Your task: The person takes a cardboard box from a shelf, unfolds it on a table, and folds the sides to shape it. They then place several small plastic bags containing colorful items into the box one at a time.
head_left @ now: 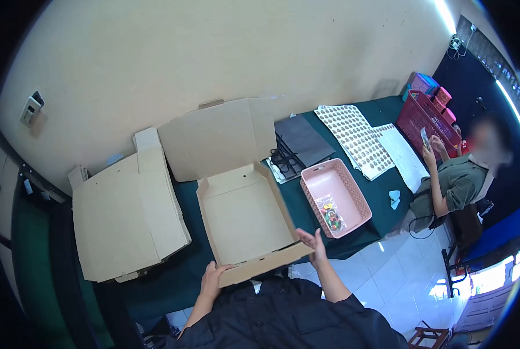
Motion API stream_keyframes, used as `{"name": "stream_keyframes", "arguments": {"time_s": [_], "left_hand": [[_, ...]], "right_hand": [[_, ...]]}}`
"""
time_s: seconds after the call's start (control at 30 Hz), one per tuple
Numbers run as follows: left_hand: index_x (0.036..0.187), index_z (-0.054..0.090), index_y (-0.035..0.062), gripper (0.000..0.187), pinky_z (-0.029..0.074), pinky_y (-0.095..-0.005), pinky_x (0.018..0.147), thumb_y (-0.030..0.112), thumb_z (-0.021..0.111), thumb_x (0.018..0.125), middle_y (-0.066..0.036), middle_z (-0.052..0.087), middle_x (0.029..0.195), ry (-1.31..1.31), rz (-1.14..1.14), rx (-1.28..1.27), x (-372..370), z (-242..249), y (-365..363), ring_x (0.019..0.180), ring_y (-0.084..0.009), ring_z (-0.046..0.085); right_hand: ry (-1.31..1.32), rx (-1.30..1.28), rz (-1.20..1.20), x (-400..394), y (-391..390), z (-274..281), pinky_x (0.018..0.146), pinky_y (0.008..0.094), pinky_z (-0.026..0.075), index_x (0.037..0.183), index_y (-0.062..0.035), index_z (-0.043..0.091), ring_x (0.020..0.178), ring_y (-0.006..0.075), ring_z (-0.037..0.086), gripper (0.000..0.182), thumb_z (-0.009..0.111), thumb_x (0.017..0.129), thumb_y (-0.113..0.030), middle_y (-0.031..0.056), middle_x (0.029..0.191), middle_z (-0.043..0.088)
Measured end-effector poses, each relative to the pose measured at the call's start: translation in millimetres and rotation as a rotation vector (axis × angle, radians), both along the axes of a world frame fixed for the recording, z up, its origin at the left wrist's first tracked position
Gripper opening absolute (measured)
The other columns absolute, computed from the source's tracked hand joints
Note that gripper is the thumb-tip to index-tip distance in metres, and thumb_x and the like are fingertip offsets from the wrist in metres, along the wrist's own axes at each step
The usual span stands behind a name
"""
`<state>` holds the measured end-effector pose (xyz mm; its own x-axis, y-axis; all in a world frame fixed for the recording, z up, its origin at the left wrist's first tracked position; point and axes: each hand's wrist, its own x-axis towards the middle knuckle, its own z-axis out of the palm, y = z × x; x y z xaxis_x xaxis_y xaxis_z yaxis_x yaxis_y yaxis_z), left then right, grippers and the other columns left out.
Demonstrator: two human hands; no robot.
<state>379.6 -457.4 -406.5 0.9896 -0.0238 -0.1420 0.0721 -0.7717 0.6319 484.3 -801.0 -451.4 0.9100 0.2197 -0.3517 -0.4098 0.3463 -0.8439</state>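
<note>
Two-handed, steadies the front wall point(265, 266) of the open cardboard box point(248, 218) on the green-covered table point(155, 299), with left hand point(214, 276) clamped on its left end and right hand point(315, 246) against its right end, fingers apart rather than wrapped round the card. Could skew or spring loose at the box's right front corner if pressed unevenly, given so loose a hold there. Might also nudge the pink basket point(361, 214) just right of the box, or bring the raised lid point(219, 139) down from behind the box, if jerked or tugged hard.
</note>
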Motion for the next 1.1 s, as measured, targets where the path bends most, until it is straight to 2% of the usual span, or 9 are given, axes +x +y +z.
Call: {"name": "stream_keyframes", "arguments": {"time_s": [0.17,0.27,0.47,0.57,0.6,0.67,0.73,0.8,1.1], "left_hand": [[0.105,0.057,0.0193,0.043,0.038,-0.0398,0.095,0.001,0.064,0.068,-0.020,0.029,0.120,-0.140,-0.021,0.014,-2.8,10.5,-2.4,0.116,-0.0425,0.036],[0.106,0.056,0.0170,0.042,0.038,-0.0399,0.094,0.003,0.065,0.068,-0.020,0.028,0.123,-0.216,0.046,-0.226,-4.8,-22.5,3.9,0.113,-0.0425,0.039],[0.135,0.017,0.0091,0.078,0.045,-0.0377,0.082,0.017,0.067,0.075,-0.018,0.040,0.117,-0.248,0.280,-0.303,7.2,-7.6,3.8,0.103,-0.0312,0.052],[0.134,0.024,0.0138,0.071,0.048,-0.0386,0.077,0.020,0.065,0.076,-0.017,0.039,0.118,-0.267,0.259,-0.203,8.0,-11.2,2.6,0.101,-0.0327,0.053],[0.134,0.024,0.0138,0.071,0.048,-0.0386,0.077,0.020,0.065,0.076,-0.017,0.039,0.118,-0.259,0.264,-0.206,7.7,-11.0,1.5,0.101,-0.0327,0.053],[0.129,0.035,0.0183,0.060,0.048,-0.0394,0.079,0.022,0.065,0.077,-0.017,0.035,0.121,-0.194,0.106,-0.057,10.2,-9.3,1.6,0.102,-0.0329,0.052],[0.126,0.040,0.0190,0.056,0.048,-0.0397,0.079,0.022,0.065,0.076,-0.017,0.033,0.123,-0.158,0.129,-0.071,14.1,-4.3,0.8,0.102,-0.0334,0.052],[0.123,0.044,0.0197,0.052,0.048,-0.0399,0.080,0.022,0.065,0.076,-0.017,0.030,0.125,-0.128,0.153,-0.083,17.1,5.4,-2.0,0.102,-0.0340,0.052],[0.119,0.048,0.0204,0.051,0.047,-0.0396,0.082,0.018,0.069,0.072,-0.017,0.028,0.126,-0.133,0.143,-0.081,18.6,-1.1,-0.3,0.103,-0.0356,0.050]], "right_hand": [[-0.016,0.100,-0.039,-3.4,29.3,15.3,0.104,0.0324,0.021,0.133,-0.0014,0.028,0.124,0.0216,0.033,0.090,0.015,0.078,-0.072,0.0103,0.136,0.034],[0.068,0.163,-0.040,-9.8,34.0,34.6,0.104,0.0328,0.018,0.135,-0.0049,0.025,0.126,0.0205,0.029,0.096,0.014,0.074,-0.077,0.0090,0.137,0.031],[0.083,0.294,-0.017,-3.5,33.3,31.6,0.103,0.0506,0.001,0.138,-0.0121,0.017,0.132,0.0234,0.012,0.090,0.019,0.075,-0.076,0.0071,0.143,0.017],[-0.136,-0.320,0.114,6.7,32.8,9.7,0.102,0.0396,0.020,0.136,-0.0081,0.023,0.127,0.0260,0.022,0.075,0.060,0.079,-0.040,0.0112,0.132,0.029],[-0.129,-0.324,0.120,7.0,35.2,12.1,0.102,0.0396,0.020,0.136,-0.0081,0.023,0.127,0.0260,0.022,0.075,0.060,0.079,-0.040,0.0112,0.132,0.029],[-0.347,-0.965,0.077,7.9,51.4,26.6,0.098,0.0339,0.028,0.131,-0.0054,0.031,0.122,0.0279,0.028,0.069,0.065,0.077,-0.030,0.0139,0.125,0.033],[-0.424,-0.984,-0.016,7.5,62.5,39.7,0.099,0.0405,0.024,0.128,-0.0082,0.037,0.121,0.0308,0.029,0.065,0.066,0.074,-0.030,0.0151,0.125,0.034],[-0.868,-1.500,0.276,6.0,69.5,67.6,0.100,0.0477,0.021,0.131,-0.0158,0.034,0.121,0.0325,0.028,0.070,0.069,0.071,-0.029,0.0144,0.125,0.036],[-0.923,-1.513,0.681,24.1,86.8,58.9,0.104,0.0455,0.021,0.134,-0.0240,0.029,0.127,0.0287,0.027,0.080,0.067,0.065,-0.010,0.0059,0.138,0.028]]}}
